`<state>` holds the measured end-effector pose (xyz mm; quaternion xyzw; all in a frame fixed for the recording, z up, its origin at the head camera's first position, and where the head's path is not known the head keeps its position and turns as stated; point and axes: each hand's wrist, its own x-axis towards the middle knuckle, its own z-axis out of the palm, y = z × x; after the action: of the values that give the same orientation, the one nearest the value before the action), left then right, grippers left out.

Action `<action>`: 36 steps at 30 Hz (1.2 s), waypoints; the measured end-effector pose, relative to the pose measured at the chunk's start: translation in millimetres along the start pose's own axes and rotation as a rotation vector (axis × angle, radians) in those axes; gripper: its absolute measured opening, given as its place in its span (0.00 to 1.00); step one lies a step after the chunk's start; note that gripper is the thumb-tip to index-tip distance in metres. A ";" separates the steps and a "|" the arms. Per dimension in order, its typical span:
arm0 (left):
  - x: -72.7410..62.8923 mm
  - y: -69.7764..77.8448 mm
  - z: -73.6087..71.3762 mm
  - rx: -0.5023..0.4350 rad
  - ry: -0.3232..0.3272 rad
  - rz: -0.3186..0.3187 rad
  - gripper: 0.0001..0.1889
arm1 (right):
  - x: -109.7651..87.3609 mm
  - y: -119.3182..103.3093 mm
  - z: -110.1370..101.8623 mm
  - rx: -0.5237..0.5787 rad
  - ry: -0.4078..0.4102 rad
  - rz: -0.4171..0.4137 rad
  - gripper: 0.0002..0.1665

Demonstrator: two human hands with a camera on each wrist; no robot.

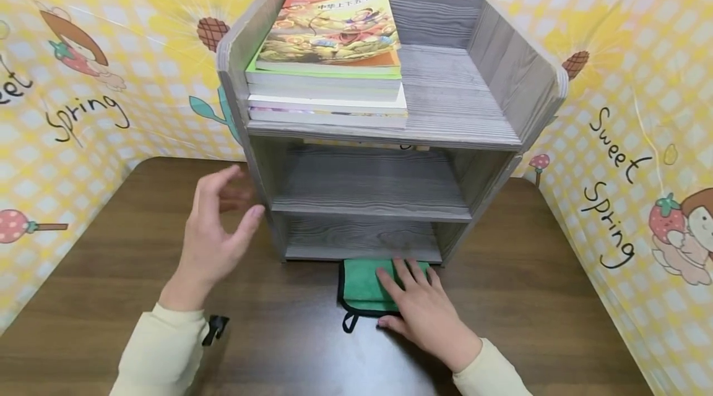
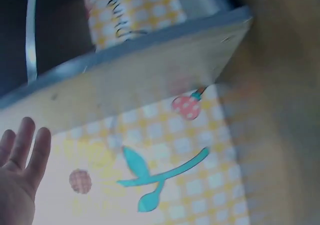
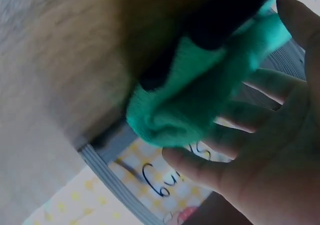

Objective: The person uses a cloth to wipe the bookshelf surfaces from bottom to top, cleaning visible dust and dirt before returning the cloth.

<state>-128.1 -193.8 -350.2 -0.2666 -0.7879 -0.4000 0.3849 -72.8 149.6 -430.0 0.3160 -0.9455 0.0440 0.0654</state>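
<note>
A folded green cloth with black edging and a small loop lies on the table at the foot of the shelf. My right hand rests over its right part with fingers spread. From the right wrist view, the green cloth appears beside the palm and extended fingers. Left of the grey wooden shelf, my left hand is raised with nothing in it, its thumb near the side panel. In the left wrist view its fingers are stretched out by that panel.
Several stacked books lie on the left of the shelf's top level, a colourful cover uppermost. Two lower levels sit beneath. A checked, printed backdrop surrounds the brown table. A black strap end hangs at my left sleeve.
</note>
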 end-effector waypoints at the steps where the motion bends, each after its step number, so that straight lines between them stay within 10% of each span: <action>1: 6.4 -1.7 -1.7 -0.031 -0.012 -0.017 0.36 | 1.6 0.6 1.7 -0.007 -0.006 -0.002 0.48; 11: 47.0 -17.7 -2.2 -0.083 -0.257 -0.188 0.42 | 3.8 5.4 12.0 -0.025 -0.025 0.000 0.49; 36: 43.4 -32.1 10.6 -0.035 -0.174 -0.114 0.41 | 7.4 -7.4 13.3 -0.166 0.057 -0.051 0.49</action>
<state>-180.0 -197.3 -332.4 -0.2617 -0.8253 -0.4101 0.2868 -75.5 137.7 -441.8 0.3320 -0.9353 -0.0274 0.1192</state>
